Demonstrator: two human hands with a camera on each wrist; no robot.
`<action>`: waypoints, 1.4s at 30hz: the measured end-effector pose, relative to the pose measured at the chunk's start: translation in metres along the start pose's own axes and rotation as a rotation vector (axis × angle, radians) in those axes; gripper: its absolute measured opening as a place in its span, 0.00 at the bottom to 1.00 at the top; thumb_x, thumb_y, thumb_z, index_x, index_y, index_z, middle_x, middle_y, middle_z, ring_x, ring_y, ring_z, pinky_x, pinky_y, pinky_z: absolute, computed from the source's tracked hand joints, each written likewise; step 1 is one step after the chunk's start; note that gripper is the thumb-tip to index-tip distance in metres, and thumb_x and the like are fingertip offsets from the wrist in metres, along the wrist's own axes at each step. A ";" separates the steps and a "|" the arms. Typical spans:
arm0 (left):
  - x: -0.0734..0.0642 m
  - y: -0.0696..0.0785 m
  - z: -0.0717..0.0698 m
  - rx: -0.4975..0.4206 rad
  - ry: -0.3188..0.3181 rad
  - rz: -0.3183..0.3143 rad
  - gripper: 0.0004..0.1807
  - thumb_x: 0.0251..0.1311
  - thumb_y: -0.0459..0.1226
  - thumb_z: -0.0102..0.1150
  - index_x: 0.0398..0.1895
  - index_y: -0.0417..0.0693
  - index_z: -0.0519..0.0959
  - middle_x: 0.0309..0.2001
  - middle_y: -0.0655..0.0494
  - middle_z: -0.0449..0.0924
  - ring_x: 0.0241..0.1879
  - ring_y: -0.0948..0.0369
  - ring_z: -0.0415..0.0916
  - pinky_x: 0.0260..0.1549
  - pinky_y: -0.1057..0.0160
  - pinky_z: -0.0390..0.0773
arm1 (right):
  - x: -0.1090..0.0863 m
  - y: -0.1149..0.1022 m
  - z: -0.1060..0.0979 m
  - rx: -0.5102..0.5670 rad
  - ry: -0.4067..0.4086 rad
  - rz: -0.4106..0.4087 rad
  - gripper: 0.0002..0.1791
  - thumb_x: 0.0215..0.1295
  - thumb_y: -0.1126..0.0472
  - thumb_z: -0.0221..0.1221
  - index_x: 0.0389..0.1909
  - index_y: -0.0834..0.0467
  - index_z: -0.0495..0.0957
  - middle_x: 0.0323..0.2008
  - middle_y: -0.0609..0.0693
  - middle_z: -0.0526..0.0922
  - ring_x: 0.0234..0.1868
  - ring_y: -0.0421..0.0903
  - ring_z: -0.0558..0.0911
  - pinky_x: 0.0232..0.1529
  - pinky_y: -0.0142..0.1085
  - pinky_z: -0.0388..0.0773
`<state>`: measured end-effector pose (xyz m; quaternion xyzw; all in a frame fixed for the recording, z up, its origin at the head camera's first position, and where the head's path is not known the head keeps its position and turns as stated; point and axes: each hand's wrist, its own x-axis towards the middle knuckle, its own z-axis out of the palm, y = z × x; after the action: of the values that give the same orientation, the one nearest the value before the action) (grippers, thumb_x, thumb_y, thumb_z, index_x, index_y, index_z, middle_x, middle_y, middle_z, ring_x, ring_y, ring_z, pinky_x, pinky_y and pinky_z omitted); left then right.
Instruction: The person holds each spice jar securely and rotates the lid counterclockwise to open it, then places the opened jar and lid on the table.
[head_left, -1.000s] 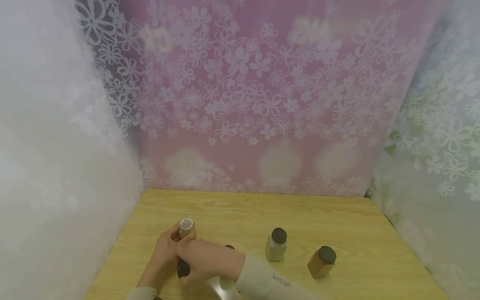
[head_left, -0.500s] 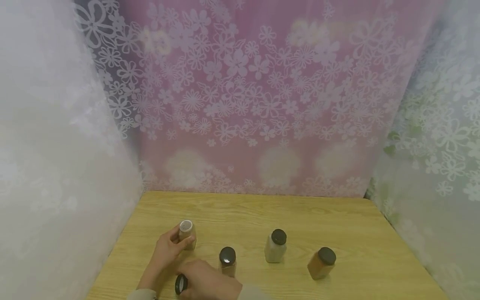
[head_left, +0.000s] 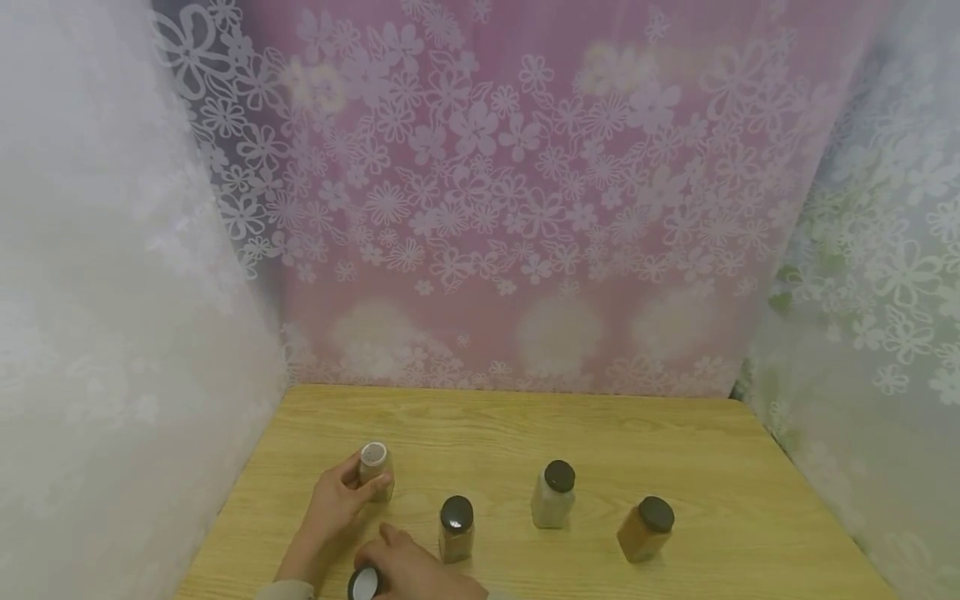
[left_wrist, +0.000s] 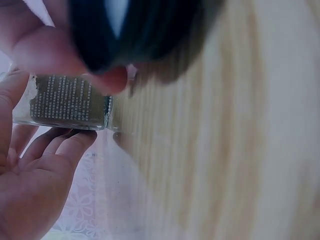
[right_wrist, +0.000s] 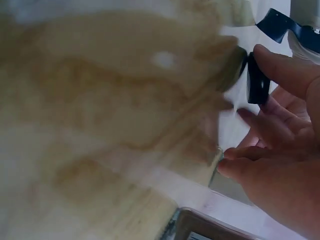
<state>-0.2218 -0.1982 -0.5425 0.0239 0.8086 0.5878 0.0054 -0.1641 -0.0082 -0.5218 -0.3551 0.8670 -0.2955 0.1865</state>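
Note:
At the left of the table in the head view, my left hand (head_left: 334,498) grips a spice jar (head_left: 377,486) that stands uncapped with its white shaker top up. The jar's printed label (left_wrist: 65,97) shows in the left wrist view between thumb and fingers. My right hand (head_left: 416,567), nearer the front edge, pinches a black jar cap (head_left: 365,585), its pale inside turned up. The cap's dark rim (right_wrist: 258,80) sits by the thumb in the right wrist view. A black-capped spice jar (head_left: 457,542) stands just right of that hand, apart from it.
A jar with pale contents and a black cap (head_left: 552,504) stands right of centre. Farther right is a black-capped jar of orange-brown contents (head_left: 643,537). The wooden table (head_left: 480,425) ends at a pink floral curtain (head_left: 495,250), with pale sheets at both sides.
My right hand has moved away from the left-hand jar towards the front edge, carrying the black cap and tipping its inside up. My left hand keeps its grip on the jar.

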 end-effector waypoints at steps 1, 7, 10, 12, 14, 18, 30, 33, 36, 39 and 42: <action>0.000 0.000 0.000 0.001 -0.002 0.002 0.44 0.66 0.45 0.72 0.79 0.38 0.64 0.73 0.34 0.71 0.69 0.38 0.75 0.65 0.49 0.80 | 0.000 0.000 0.001 0.019 0.004 0.007 0.17 0.68 0.51 0.71 0.55 0.45 0.82 0.62 0.44 0.82 0.72 0.55 0.75 0.64 0.43 0.82; 0.001 0.000 0.000 0.010 -0.006 -0.006 0.44 0.66 0.46 0.72 0.79 0.38 0.63 0.74 0.34 0.70 0.71 0.37 0.73 0.66 0.48 0.79 | 0.002 0.003 0.003 0.045 0.017 0.005 0.14 0.67 0.52 0.72 0.51 0.46 0.84 0.58 0.39 0.86 0.76 0.67 0.70 0.67 0.52 0.81; 0.001 -0.001 -0.001 0.012 -0.006 -0.012 0.45 0.65 0.46 0.73 0.79 0.38 0.63 0.74 0.35 0.69 0.71 0.38 0.72 0.67 0.48 0.78 | 0.002 0.003 0.003 0.047 0.010 0.012 0.15 0.66 0.51 0.72 0.52 0.46 0.84 0.63 0.41 0.84 0.76 0.64 0.71 0.65 0.50 0.83; 0.000 -0.002 -0.002 0.021 -0.017 -0.008 0.46 0.64 0.46 0.73 0.80 0.39 0.63 0.75 0.36 0.69 0.72 0.38 0.72 0.68 0.46 0.77 | 0.001 0.003 0.002 0.040 0.004 0.005 0.17 0.66 0.49 0.72 0.54 0.46 0.83 0.62 0.41 0.83 0.70 0.55 0.78 0.61 0.44 0.85; -0.002 -0.002 -0.004 0.044 -0.025 -0.005 0.47 0.63 0.47 0.74 0.80 0.40 0.62 0.75 0.37 0.70 0.71 0.38 0.73 0.69 0.42 0.75 | -0.001 0.002 0.002 0.018 0.009 -0.004 0.20 0.65 0.48 0.73 0.56 0.46 0.82 0.62 0.43 0.82 0.65 0.47 0.81 0.58 0.38 0.85; -0.007 0.001 -0.013 0.071 -0.028 -0.007 0.50 0.61 0.48 0.76 0.82 0.46 0.60 0.75 0.36 0.70 0.73 0.38 0.71 0.71 0.45 0.74 | -0.006 -0.004 -0.003 -0.068 0.037 -0.007 0.29 0.61 0.47 0.76 0.61 0.47 0.80 0.66 0.49 0.81 0.63 0.47 0.83 0.57 0.40 0.86; -0.041 0.020 -0.030 0.144 0.183 0.050 0.35 0.72 0.48 0.66 0.76 0.41 0.70 0.68 0.38 0.79 0.67 0.43 0.79 0.61 0.60 0.83 | -0.054 -0.032 -0.054 -0.019 0.312 -0.224 0.15 0.76 0.55 0.65 0.59 0.53 0.83 0.58 0.44 0.88 0.58 0.37 0.85 0.54 0.25 0.82; -0.050 0.023 -0.024 0.137 0.297 0.094 0.25 0.73 0.42 0.66 0.68 0.40 0.78 0.61 0.41 0.85 0.55 0.61 0.87 0.51 0.74 0.84 | -0.060 -0.028 -0.061 -0.033 0.463 -0.379 0.10 0.75 0.59 0.65 0.54 0.55 0.85 0.49 0.45 0.91 0.50 0.35 0.87 0.51 0.22 0.81; -0.056 0.028 -0.017 0.117 0.366 0.131 0.18 0.72 0.39 0.67 0.61 0.41 0.83 0.56 0.45 0.89 0.46 0.76 0.84 0.46 0.80 0.80 | -0.064 -0.021 -0.068 -0.028 0.588 -0.448 0.09 0.71 0.64 0.68 0.49 0.56 0.86 0.44 0.47 0.90 0.37 0.34 0.83 0.42 0.21 0.82; -0.058 0.035 -0.008 0.096 0.376 0.166 0.16 0.71 0.39 0.68 0.58 0.43 0.85 0.54 0.46 0.90 0.44 0.79 0.83 0.45 0.79 0.81 | -0.068 -0.013 -0.075 -0.009 0.663 -0.416 0.10 0.68 0.63 0.71 0.48 0.54 0.86 0.45 0.46 0.89 0.38 0.34 0.83 0.42 0.25 0.85; -0.060 0.042 0.000 0.079 0.356 0.195 0.16 0.70 0.39 0.69 0.58 0.45 0.86 0.54 0.47 0.90 0.46 0.78 0.83 0.46 0.77 0.82 | -0.072 -0.006 -0.081 0.012 0.713 -0.373 0.10 0.67 0.63 0.71 0.48 0.53 0.86 0.47 0.45 0.89 0.48 0.39 0.86 0.50 0.36 0.88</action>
<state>-0.1608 -0.1883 -0.5039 -0.0021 0.8132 0.5482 -0.1953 -0.1557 0.0713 -0.4484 -0.3807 0.7962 -0.4341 -0.1806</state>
